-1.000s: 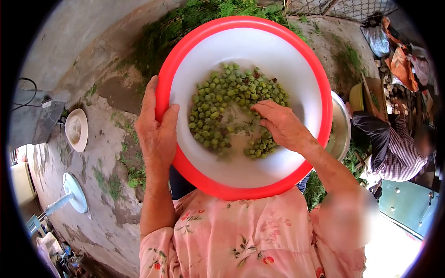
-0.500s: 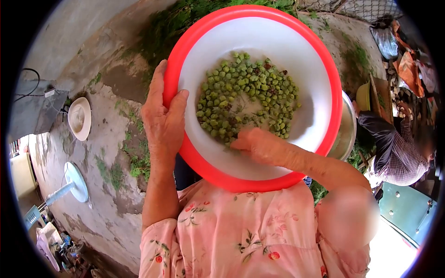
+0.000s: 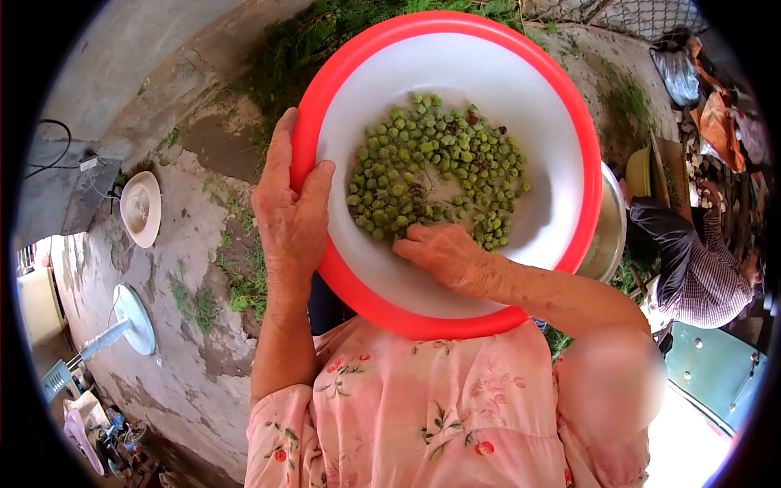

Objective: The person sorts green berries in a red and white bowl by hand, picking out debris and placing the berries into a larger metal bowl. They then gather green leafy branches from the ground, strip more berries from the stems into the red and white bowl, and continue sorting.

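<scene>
A wide white basin with a red rim (image 3: 582,122) is held in front of my chest. My left hand (image 3: 294,203) grips its left rim, with the thumb inside and the fingers outside. Many small green pods (image 3: 390,154), a few of them brown, lie in a ring on the basin's bottom around a barer middle. My right hand (image 3: 443,252) is inside the basin at the lower edge of the pods, its fingers curled down and together. Whatever the fingertips hold, if anything, is hidden.
A metal bowl (image 3: 606,228) shows behind the basin's right side. Another person (image 3: 700,268) in a checked top is at the right, near a yellow-green bowl (image 3: 639,172). At left are a pale hat (image 3: 141,209) and a light-blue fan (image 3: 133,319). Green plants (image 3: 285,65) grow behind the basin.
My right hand has moved slightly left within the basin, and its fingers are curled in more. My left hand still holds the rim.
</scene>
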Demonstrator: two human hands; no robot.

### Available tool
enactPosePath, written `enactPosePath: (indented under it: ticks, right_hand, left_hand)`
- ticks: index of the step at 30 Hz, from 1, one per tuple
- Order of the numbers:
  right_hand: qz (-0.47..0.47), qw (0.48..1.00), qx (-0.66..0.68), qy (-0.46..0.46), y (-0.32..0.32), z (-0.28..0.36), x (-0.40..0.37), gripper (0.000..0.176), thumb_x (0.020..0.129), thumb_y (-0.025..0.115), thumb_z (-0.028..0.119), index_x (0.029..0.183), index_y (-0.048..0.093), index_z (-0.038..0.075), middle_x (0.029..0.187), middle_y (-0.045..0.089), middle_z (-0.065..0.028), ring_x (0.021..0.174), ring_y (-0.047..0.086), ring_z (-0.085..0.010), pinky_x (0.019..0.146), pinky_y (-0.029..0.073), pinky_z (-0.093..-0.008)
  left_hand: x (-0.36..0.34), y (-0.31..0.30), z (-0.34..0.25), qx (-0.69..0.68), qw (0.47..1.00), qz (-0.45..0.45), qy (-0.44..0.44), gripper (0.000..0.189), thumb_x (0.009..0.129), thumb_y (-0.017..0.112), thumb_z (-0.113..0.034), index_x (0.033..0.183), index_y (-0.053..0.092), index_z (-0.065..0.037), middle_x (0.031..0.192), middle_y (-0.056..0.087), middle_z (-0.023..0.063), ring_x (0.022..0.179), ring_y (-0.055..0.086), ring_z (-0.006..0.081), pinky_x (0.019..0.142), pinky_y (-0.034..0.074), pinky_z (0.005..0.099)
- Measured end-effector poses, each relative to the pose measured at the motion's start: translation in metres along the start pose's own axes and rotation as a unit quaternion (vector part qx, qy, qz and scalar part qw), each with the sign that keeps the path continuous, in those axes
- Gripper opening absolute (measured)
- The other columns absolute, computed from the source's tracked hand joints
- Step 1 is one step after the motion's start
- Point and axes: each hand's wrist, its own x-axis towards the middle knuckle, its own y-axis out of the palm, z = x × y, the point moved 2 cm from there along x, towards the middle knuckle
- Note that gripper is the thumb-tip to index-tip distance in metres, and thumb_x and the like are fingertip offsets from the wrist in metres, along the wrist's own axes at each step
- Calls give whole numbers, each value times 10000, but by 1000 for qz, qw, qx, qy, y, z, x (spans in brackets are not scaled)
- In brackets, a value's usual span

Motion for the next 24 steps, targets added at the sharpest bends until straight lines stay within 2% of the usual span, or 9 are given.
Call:
enactPosePath:
  ticks: [7, 10, 16, 18, 19, 21, 22, 23, 24]
  right_hand:
    - [-26, 999, -41, 4, 6, -2, 4, 37, 733, 565, 64, 762, 542, 56, 781, 503, -100, 715, 586, -289, 572, 486, -387]
    - [-11, 998, 38, 59, -8, 3, 1, 50, 750, 564, 75, 790, 559, 45, 779, 503, -103, 703, 585, -296, 569, 479, -390]
    - [-174, 965, 173, 96, -76, -1, -36, 110, 773, 617, 0, 875, 578, 18, 752, 544, -101, 640, 595, -210, 548, 473, -318]
    - [-208, 925, 228, 223, -103, -10, -70, 65, 828, 593, -37, 880, 574, -4, 739, 579, -37, 588, 568, -102, 523, 471, -232]
    - [-268, 856, 339, 285, -120, -8, -86, 92, 835, 571, -61, 900, 590, 1, 717, 588, -28, 578, 568, -93, 520, 473, -212]
    - [-397, 791, 334, 323, -132, -33, -134, 73, 852, 573, -25, 904, 604, 16, 707, 601, -39, 549, 560, -102, 490, 450, -226]
    - [-448, 725, 396, 341, -136, -43, -154, 100, 847, 580, -21, 925, 618, 29, 712, 607, -41, 547, 567, -104, 488, 454, -231]
    - [-466, 709, 415, 328, -138, -59, -178, 123, 850, 578, -15, 958, 634, 5, 768, 620, -57, 632, 589, -110, 575, 477, -235]
    - [-458, 786, 197, 367, -137, -71, -194, 143, 848, 580, -19, 979, 638, -6, 807, 625, -61, 693, 594, -114, 631, 477, -233]
  left_hand:
    - [-1, 0, -1, 2, 1000, 10, -21, 554, 835, 574, -20, 1365, 413, -1, 1293, 536, 164, 1136, 545, 208, 963, 422, 317]
    - [1, 0, -1, -1, 1000, 10, -22, 555, 828, 571, -13, 1360, 415, 3, 1290, 538, 174, 1130, 555, 222, 960, 425, 320]
    - [2, 2, 3, -31, 999, 5, -35, 549, 831, 565, -7, 1359, 417, 2, 1271, 555, 159, 1106, 561, 201, 951, 423, 308]
    - [1, 2, 0, -37, 998, 12, -50, 545, 837, 561, -5, 1362, 417, -1, 1248, 564, 144, 1090, 552, 174, 940, 421, 296]
    - [2, 2, -1, -36, 998, 12, -46, 542, 838, 558, -4, 1362, 417, 0, 1249, 563, 144, 1090, 551, 175, 940, 420, 295]
    - [1, 3, -3, -32, 999, 9, -39, 537, 842, 553, -2, 1361, 418, 1, 1250, 561, 145, 1091, 549, 177, 940, 418, 294]
    - [2, 4, -3, -46, 997, 11, -53, 530, 836, 544, 9, 1354, 433, 4, 1278, 526, 114, 1155, 499, 176, 979, 384, 294]
    - [2, 4, -3, -40, 998, 10, -47, 528, 841, 542, 8, 1356, 427, 5, 1276, 532, 124, 1138, 513, 177, 971, 392, 294]
    - [3, 4, -2, -33, 999, 8, -41, 526, 846, 540, 7, 1359, 422, 6, 1275, 538, 133, 1121, 527, 179, 962, 400, 294]
